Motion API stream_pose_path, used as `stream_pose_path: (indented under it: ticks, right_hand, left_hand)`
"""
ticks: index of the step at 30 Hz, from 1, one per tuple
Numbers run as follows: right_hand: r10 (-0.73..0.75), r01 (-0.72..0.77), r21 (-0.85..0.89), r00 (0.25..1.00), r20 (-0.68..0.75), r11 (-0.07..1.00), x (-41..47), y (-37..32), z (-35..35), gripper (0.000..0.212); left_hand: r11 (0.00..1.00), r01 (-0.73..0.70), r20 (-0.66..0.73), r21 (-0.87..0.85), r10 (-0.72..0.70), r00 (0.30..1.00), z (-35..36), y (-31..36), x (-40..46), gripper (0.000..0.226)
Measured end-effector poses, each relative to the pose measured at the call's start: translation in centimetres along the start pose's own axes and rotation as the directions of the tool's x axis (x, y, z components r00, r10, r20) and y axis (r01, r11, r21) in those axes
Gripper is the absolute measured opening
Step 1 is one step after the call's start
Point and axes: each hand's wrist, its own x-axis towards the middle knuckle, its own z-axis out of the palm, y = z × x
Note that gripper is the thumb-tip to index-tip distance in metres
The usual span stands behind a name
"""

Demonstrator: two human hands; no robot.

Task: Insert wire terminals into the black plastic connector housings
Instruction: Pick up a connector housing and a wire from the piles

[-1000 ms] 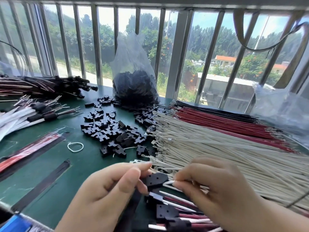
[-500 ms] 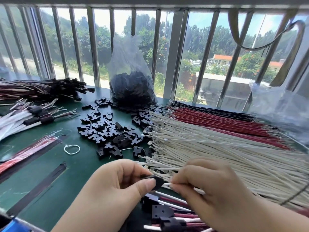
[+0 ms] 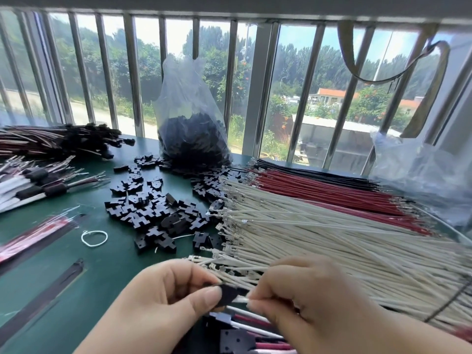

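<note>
My left hand (image 3: 163, 300) pinches a small black connector housing (image 3: 227, 295) between thumb and fingers, low in the middle of the view. Just to its right, my right hand (image 3: 306, 300) pinches a white wire (image 3: 241, 300) whose end meets the housing. Loose black housings (image 3: 153, 210) lie scattered on the green table (image 3: 102, 267). A broad spread of white wires with metal terminals (image 3: 319, 238) lies to the right, with red wires (image 3: 319, 192) and black wires behind it. Finished housings with wires (image 3: 237, 338) lie under my hands.
A clear plastic bag of black housings (image 3: 191, 139) stands at the window bars. Bundled wire assemblies (image 3: 58, 141) and sleeved white wires (image 3: 30, 185) lie at far left. A white loop (image 3: 94, 238) and dark strips (image 3: 43, 300) rest on the table. A crumpled clear bag (image 3: 424, 172) sits at right.
My left hand has turned the housing and closed its thumb over it. The right hand has brought the white wire's end up against the housing. The camera tilted slightly.
</note>
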Motion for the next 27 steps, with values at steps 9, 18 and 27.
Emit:
stream_pose_path:
  ticks: [9,18,27]
  right_hand:
    - [0.371,-0.384,0.115,0.921,0.116,0.916,4.4,4.5,-5.2,0.02]
    - [0.543,-0.521,-0.294,0.84,-0.009,0.801,9.4,14.8,-2.0,0.01]
    - [0.384,-0.381,-0.276,0.922,-0.046,0.882,9.5,14.8,-2.8,0.022]
  left_hand:
    - [0.973,-0.175,-0.122,0.151,0.194,0.973,0.8,-2.8,0.9,0.01]
    - [0.995,-0.095,-0.105,-0.007,0.093,0.99,-0.3,-1.9,0.7,0.013]
    - [0.992,-0.051,-0.124,-0.119,0.036,0.992,-0.5,-1.5,0.4,0.024]
